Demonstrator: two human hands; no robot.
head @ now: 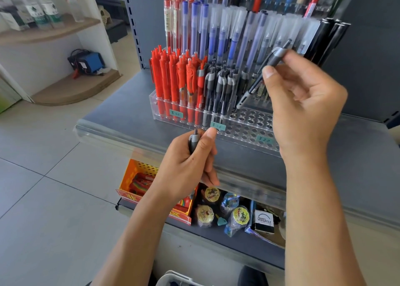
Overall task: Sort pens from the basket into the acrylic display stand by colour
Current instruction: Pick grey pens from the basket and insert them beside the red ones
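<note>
Two black pens are in hand at once. The right hand (pixel 303 104) pinches one black pen (pixel 263 73) near its top between thumb and fingers, tilted, with its tip down at the first open holes of the clear display stand (pixel 249 125), just right of the black pens (pixel 220 86) already standing there. The left hand (pixel 192 156) is curled round a second black pen (pixel 193 142), held low in front of the stand's front edge, only its clip end showing above the fist.

Red pens (pixel 173 78) fill the left block and the black row follows it, so the step in hand looks like seating a black pen beside its own colour. The next move calls for bringing the tilted pen upright over a free hole and letting it drop in straight, without knocking its neighbours. A white basket (pixel 175 278) shows only as a rim at the bottom edge; its contents cannot be made out.
</note>
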